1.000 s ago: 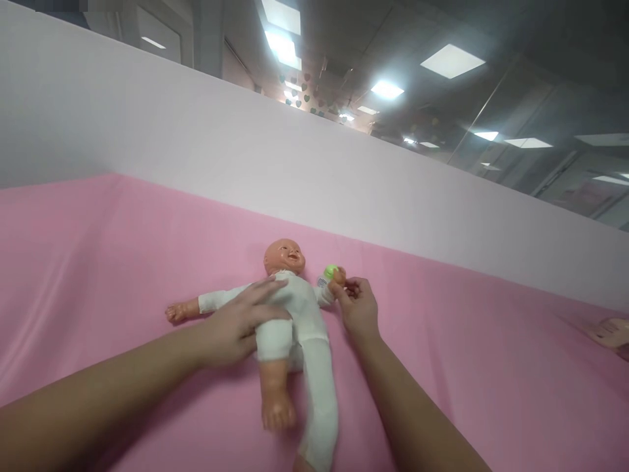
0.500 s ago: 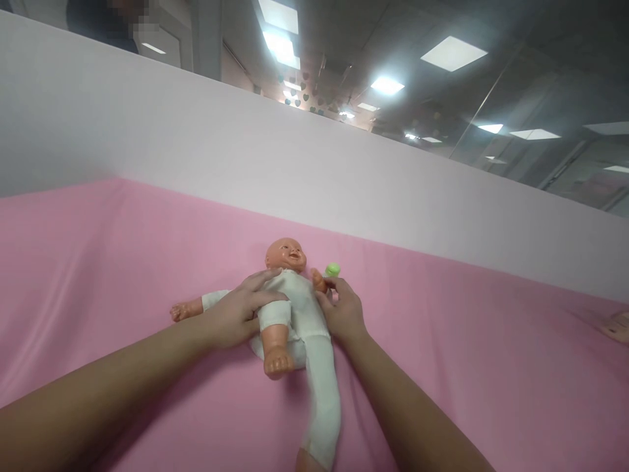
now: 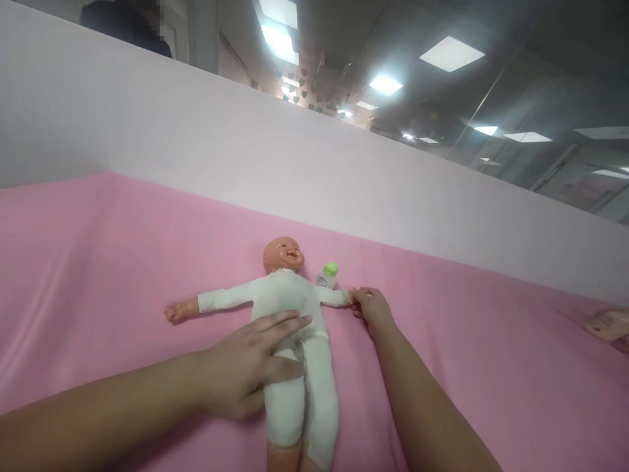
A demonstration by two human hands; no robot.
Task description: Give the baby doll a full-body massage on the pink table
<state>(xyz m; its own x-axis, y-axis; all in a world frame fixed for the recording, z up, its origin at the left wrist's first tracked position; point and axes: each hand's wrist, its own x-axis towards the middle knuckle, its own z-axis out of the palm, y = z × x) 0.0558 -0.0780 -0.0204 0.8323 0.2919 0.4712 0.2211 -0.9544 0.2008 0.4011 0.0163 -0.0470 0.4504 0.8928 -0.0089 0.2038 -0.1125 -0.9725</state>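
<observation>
A baby doll [image 3: 289,295] with a white cloth body lies face up on the pink sheet [image 3: 147,262]. Its arms are spread to both sides and its legs point toward me. Fingers apart, my left hand [image 3: 250,364] rests over the doll's hip and upper thigh. My right hand [image 3: 373,309] pinches the doll's hand at the end of the outstretched arm on the right. Just above that arm is a small clear bottle [image 3: 327,275] with a green cap and a printed label.
Behind the sheet runs a white padded wall [image 3: 295,170]. At the far right edge lies a pale flesh-coloured object [image 3: 609,326], partly cut off. Past the wall, a person in dark clothing [image 3: 125,25] shows at the upper left.
The doll's raised leg now lies straight down. My left hand has slid from its chest to its hip. My right hand has drawn the doll's bent arm outward, uncovering the bottle.
</observation>
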